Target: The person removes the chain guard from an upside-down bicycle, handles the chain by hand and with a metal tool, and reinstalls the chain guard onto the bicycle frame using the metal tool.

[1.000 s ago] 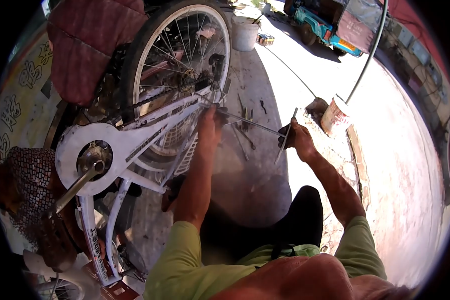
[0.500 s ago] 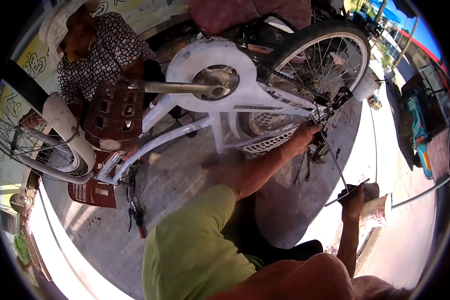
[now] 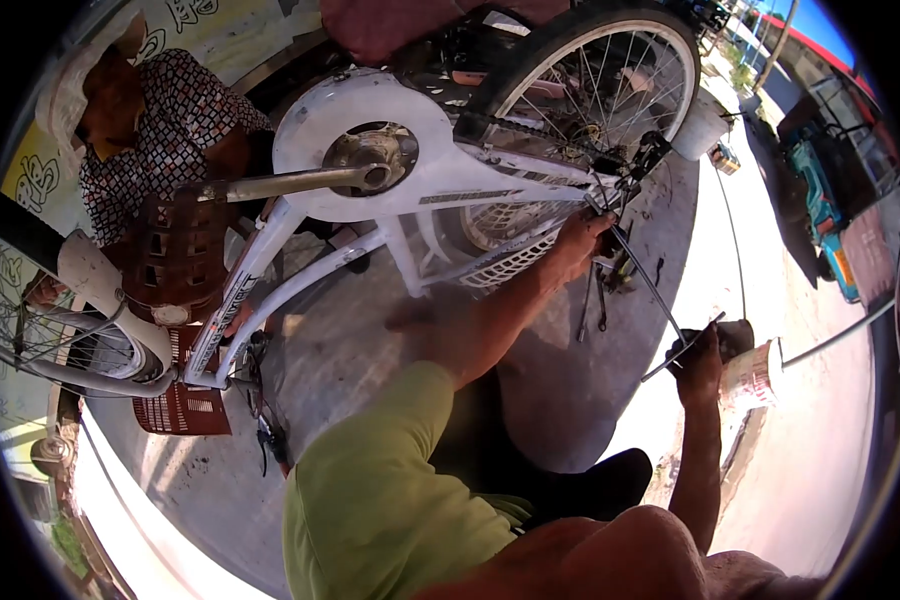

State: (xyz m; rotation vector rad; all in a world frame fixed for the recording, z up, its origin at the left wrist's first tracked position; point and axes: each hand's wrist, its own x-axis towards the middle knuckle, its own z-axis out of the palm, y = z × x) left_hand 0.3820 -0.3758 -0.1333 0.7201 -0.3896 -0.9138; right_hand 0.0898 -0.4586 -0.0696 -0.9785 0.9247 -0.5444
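A white bicycle frame [image 3: 370,206] lies on its side or upside down, with its rear wheel [image 3: 688,90] at the top. My left hand [image 3: 582,243] is closed at the rear axle end of the frame, around the head of a long metal T-bar wrench [image 3: 652,286]. The wrench slants down to the right from there. My right hand [image 3: 698,362] grips its crossbar. The crank arm [image 3: 280,184] points left from the chain guard. What the wrench's tip meets at the axle is too small to tell.
A co-worker [image 3: 160,130] in a hat and patterned top sits at the left, by the front wheel [image 3: 50,335]. Tools [image 3: 602,300] lie on the ground under the rear axle. A white bucket [image 3: 752,376] stands beside my right hand; another bucket [image 3: 702,125] stands behind.
The view has swung left, bringing the co-worker and front wheel into sight. Both hands stay on the wrench, and its crossbar has turned.
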